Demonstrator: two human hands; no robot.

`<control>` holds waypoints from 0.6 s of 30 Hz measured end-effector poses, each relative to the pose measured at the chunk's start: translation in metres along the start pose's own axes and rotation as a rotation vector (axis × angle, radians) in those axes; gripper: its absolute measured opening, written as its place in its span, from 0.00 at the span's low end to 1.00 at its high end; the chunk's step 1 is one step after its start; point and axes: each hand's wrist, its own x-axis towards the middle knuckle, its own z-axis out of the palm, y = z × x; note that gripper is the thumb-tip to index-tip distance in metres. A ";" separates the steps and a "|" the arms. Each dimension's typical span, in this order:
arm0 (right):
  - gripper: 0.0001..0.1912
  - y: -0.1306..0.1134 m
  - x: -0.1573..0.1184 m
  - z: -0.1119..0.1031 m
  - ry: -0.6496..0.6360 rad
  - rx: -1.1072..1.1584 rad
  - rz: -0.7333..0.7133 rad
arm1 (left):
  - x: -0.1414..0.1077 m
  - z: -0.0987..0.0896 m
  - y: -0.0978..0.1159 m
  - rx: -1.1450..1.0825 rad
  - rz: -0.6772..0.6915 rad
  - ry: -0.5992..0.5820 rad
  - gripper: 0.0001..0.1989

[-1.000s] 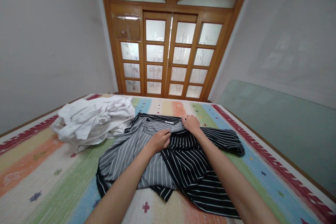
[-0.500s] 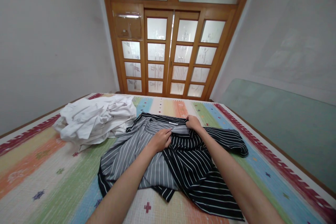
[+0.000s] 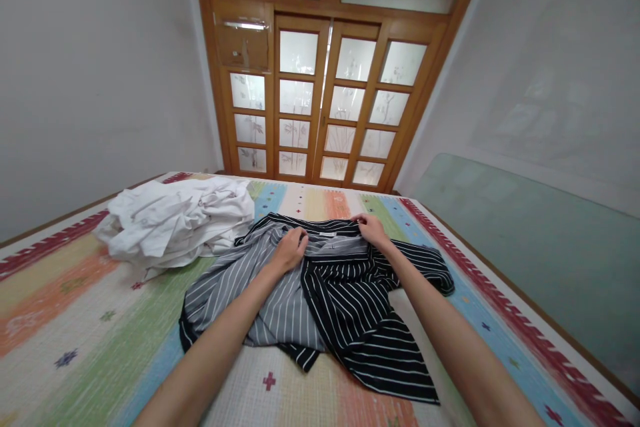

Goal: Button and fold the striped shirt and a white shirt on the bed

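Note:
A black-and-white striped shirt (image 3: pixel 360 280) lies spread in front of me, partly turned so its greyer inner side (image 3: pixel 280 313) shows on the left. At the far edge, a small white label sits inside the collar (image 3: pixel 327 221). My right hand (image 3: pixel 371 228) pinches the right end of the collar. Nearer the left part of the neckline, my left hand (image 3: pixel 291 250) has its fingers curled on the grey inner fabric; its fingertips are partly hidden. One black sleeve (image 3: pixel 425 263) stretches out to the right beyond my right forearm.
A crumpled white garment pile (image 3: pixel 175 223) rests left of the shirt. Beneath both is a multicoloured striped bed cover (image 3: pixel 115 340). A pale green panel (image 3: pixel 525 240) runs along the right wall, and wooden glazed doors (image 3: pixel 325 100) stand at the far end.
My left hand has shifted left and slightly away from me, leaving the front edge of the shirt. The neckline lies wider apart, with the label more exposed. My right hand stays at the collar.

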 end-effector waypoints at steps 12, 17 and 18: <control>0.19 0.002 -0.019 -0.004 0.027 0.319 -0.017 | 0.065 -0.017 -0.044 0.429 0.021 -0.280 0.20; 0.17 0.006 -0.022 -0.002 0.017 0.314 -0.019 | 0.067 -0.015 -0.050 0.472 0.082 -0.392 0.21; 0.17 0.006 -0.022 -0.002 0.011 0.290 -0.018 | 0.068 -0.015 -0.050 0.477 0.096 -0.407 0.20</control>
